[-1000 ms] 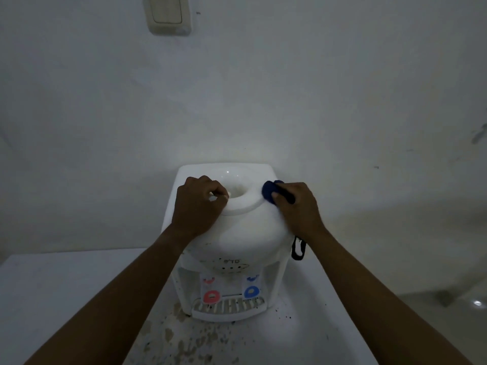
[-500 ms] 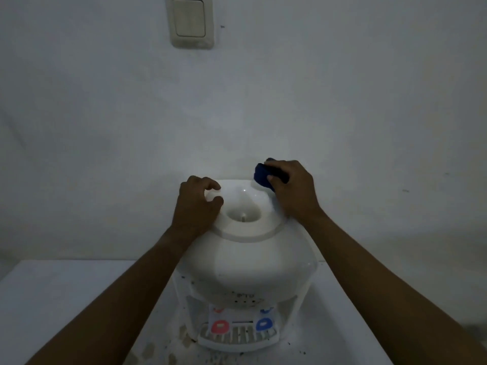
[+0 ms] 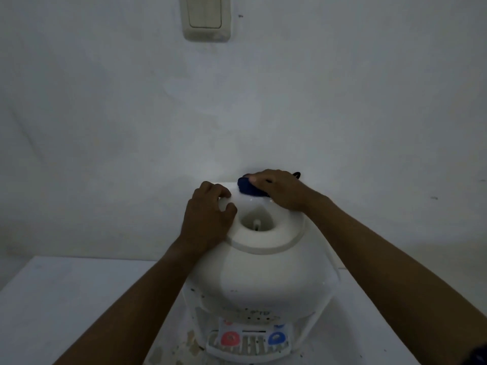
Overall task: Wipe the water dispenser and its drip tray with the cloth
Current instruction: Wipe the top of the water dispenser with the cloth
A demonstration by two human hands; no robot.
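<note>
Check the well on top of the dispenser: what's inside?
A short white spike stands at the bottom of the well; nothing else shows. The cloth and right hand cover its far rim.

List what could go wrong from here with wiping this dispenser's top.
The dark blue cloth under the right hand sits at the back rim of the white plastic water dispenser; dirt might drop into its open centre well.
The left hand alone steadies it; a hard push might slide it on the white table.
</note>
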